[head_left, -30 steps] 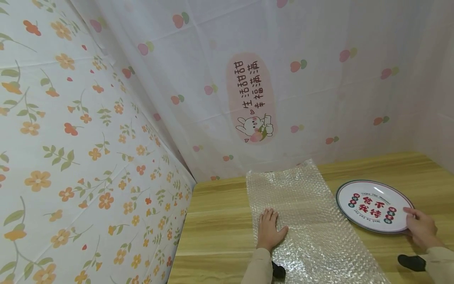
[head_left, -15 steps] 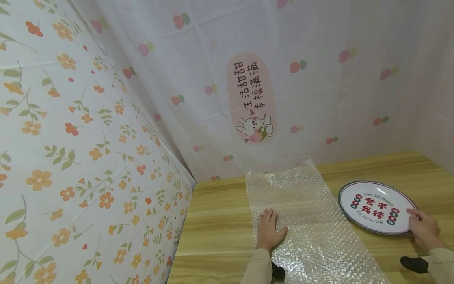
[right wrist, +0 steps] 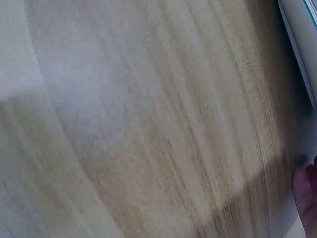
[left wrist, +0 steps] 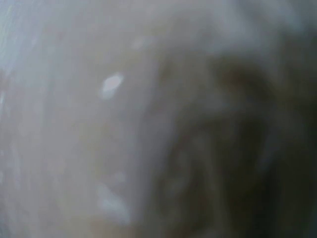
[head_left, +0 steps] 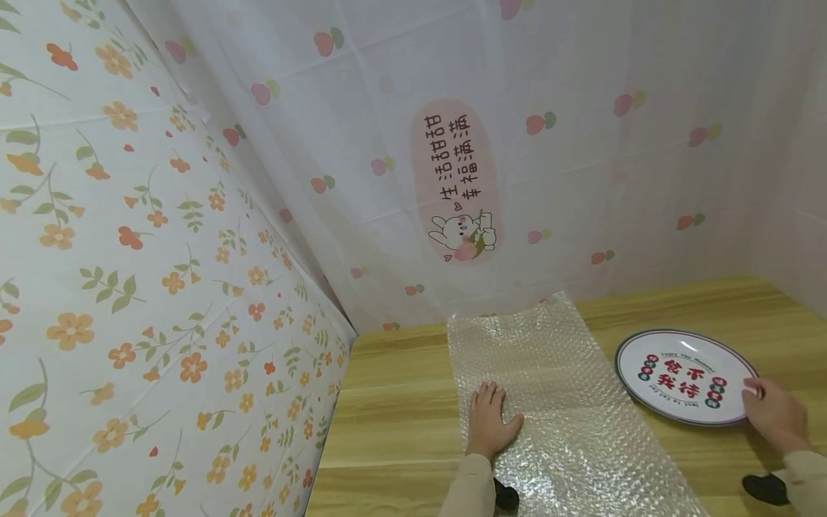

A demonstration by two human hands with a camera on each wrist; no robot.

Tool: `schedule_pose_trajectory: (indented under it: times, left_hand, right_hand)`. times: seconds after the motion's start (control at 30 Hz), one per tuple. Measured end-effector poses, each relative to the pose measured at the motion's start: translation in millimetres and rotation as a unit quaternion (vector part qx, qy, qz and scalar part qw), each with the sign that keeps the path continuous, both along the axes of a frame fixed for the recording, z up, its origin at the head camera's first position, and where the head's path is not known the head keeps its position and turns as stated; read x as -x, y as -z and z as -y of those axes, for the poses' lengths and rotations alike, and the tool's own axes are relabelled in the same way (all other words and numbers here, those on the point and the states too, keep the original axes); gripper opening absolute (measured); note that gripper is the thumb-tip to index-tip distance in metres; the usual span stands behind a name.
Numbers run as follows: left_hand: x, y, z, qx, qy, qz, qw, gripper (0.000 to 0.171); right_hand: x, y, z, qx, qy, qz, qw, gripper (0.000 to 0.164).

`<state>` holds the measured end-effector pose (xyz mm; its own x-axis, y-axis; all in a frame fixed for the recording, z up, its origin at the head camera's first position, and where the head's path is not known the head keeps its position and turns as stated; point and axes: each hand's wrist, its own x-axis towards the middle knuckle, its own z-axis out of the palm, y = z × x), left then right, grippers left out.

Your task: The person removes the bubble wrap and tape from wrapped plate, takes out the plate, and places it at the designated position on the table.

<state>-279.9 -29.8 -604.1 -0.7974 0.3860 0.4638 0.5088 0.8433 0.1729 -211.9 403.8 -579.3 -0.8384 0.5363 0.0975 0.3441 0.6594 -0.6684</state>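
Observation:
A white oval plate (head_left: pixel 675 362) with a dark green rim and red and green lettering lies at the right of the table in the head view. My right hand (head_left: pixel 777 418) holds its right end, thumb over the rim and fingers curled at the edge. In the right wrist view, part of the plate's side (right wrist: pixel 299 54) and a fingertip (right wrist: pixel 304 191) show at the right border. My left hand (head_left: pixel 491 424) rests with fingers straight on a long sheet of clear bubble wrap (head_left: pixel 549 388), near its left edge. The left wrist view is too blurred to read.
The wood-grain table (head_left: pixel 394 409) runs back to a white curtain (head_left: pixel 568 165) printed with pink hearts and a rabbit picture. A flowered cloth wall (head_left: pixel 161 287) bounds the left side. The bubble wrap's far end reaches the table's back edge.
The plate and my right hand have shifted slightly to the right, away from the bubble wrap. My left hand has stayed in place on the wrap.

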Motion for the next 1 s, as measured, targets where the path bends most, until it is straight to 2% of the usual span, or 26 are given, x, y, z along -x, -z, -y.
schedule_pose_trajectory:
  times: [0.17, 0.4, 1.0]
  left_hand:
    - [0.1, 1.1, 0.0, 0.005, -0.005, 0.008, 0.9999, 0.052]
    - [-1.7, 0.0, -0.5, 0.004, -0.007, 0.016, 0.9998, 0.053]
    - [-3.5, -3.6, -0.9, 0.004, -0.006, 0.013, 0.9999, 0.053]
  right_hand:
    - [0.6, 2.3, -1.1, -0.025, 0.005, 0.012, 1.0, 0.03]
    - [-4.6, -0.8, 0.1, -0.04, -0.015, 0.033, 0.999, 0.03]
    - [-6.6, -3.1, 2.4, -0.045, -0.016, 0.067, 0.997, 0.03]
